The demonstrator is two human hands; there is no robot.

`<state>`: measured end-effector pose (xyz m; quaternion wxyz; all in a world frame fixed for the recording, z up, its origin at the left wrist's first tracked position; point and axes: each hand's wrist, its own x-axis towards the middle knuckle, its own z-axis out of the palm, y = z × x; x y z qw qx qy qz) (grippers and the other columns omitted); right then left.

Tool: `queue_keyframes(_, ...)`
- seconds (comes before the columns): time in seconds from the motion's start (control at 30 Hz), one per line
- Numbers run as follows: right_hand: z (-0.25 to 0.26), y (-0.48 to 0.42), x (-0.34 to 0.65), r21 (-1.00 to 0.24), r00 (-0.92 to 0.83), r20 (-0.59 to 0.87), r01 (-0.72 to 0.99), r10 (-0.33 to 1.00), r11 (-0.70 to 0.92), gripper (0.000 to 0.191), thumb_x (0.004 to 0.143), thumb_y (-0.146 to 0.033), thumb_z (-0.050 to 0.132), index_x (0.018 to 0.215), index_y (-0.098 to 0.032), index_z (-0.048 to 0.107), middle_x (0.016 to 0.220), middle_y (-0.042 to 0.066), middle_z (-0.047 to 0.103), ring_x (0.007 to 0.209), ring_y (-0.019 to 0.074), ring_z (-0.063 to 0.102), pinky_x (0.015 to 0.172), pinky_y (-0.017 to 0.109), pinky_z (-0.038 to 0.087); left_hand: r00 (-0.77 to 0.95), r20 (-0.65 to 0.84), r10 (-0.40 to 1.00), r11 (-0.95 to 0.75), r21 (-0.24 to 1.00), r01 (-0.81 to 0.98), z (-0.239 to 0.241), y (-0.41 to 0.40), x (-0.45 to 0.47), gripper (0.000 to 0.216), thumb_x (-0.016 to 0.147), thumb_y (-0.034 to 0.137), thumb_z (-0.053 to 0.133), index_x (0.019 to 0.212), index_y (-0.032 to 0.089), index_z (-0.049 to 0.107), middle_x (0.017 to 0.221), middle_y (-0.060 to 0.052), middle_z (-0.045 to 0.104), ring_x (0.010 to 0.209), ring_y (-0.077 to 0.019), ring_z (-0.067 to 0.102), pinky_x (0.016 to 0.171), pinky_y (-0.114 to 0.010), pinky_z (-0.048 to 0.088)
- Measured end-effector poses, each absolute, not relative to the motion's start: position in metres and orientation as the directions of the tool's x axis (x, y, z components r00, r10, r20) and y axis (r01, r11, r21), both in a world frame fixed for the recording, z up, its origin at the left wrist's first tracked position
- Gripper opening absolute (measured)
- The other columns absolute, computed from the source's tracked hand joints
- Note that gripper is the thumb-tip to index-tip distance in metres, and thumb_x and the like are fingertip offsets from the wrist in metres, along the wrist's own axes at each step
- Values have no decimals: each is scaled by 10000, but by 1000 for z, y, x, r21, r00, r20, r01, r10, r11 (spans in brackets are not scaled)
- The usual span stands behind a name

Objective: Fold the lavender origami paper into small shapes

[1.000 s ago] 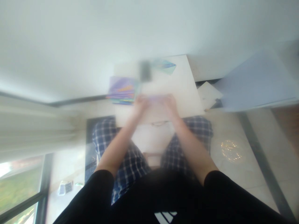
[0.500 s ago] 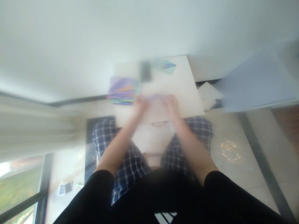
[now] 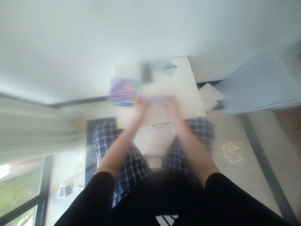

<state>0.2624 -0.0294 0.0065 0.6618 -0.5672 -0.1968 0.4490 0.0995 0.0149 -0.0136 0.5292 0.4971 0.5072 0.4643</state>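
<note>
The picture is blurred. My left hand (image 3: 140, 106) and my right hand (image 3: 172, 106) rest side by side on a small pale table (image 3: 185, 91), both on a pale lilac sheet of paper (image 3: 157, 99) that lies between them. Their fingers look curled onto the sheet's edges, but the blur hides the grip. A stack of coloured paper (image 3: 123, 91) lies just left of my left hand. A folded teal-and-blue paper shape (image 3: 168, 67) sits at the table's far side, beside a dark smeared object (image 3: 146, 72).
A large pale blue board (image 3: 258, 84) and a white sheet (image 3: 210, 95) lie on the floor to the right. A window (image 3: 21, 188) fills the lower left, with a small box (image 3: 66, 189) on the floor near it. My checked trouser legs sit under the table.
Both hands have stayed on the lilac sheet, shifting only slightly. Nothing else has moved.
</note>
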Motion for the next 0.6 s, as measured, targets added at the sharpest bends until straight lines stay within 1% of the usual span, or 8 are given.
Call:
queue_keyframes(0.1,4,-30,264,-941,508,-227,-333,831,-54,346,678,-374,789,869,-243,531,822,-44,663,834,125,636,701,245,535,52,-6,999,5,1000,23,-22,18,98,297,788,384,703,944,263,480,885,18,574,859,-126,621,824,-264,538)
queue_keyframes(0.2,6,-31,266,-962,494,-189,-267,848,-59,340,691,-402,778,869,-250,531,819,-45,651,849,125,642,714,239,540,49,16,999,-18,999,45,-20,18,97,269,800,331,693,970,270,493,914,13,581,906,-131,616,873,-268,526)
queue_keyframes(0.3,11,-31,266,-976,485,-142,-215,863,-39,310,709,-403,766,840,-248,532,821,-35,644,862,128,648,747,250,554,53,2,999,-5,999,50,-16,18,97,270,811,295,693,995,276,497,916,14,582,907,-137,617,864,-269,533)
queue_keyframes(0.4,14,-31,265,-980,481,-114,-199,869,-18,309,709,-403,771,817,-250,527,807,-32,642,851,135,654,789,274,567,76,-5,997,3,1000,24,-15,18,97,293,831,331,689,1038,286,488,913,20,579,896,-139,631,841,-275,544)
queue_keyframes(0.47,15,-32,265,-983,480,-102,-184,871,-14,319,705,-416,780,813,-250,530,804,-27,651,862,144,659,818,290,571,95,19,995,-20,1000,7,-16,18,97,324,827,353,705,1061,292,490,918,21,586,893,-140,640,853,-289,549)
queue_keyframes(0.6,14,-32,267,-991,460,-73,-133,885,-12,335,699,-451,796,805,-244,555,828,-9,686,898,165,667,849,314,570,125,115,986,-121,992,46,-18,18,98,352,782,319,768,1054,278,546,1007,-8,654,988,-171,662,976,-350,529)
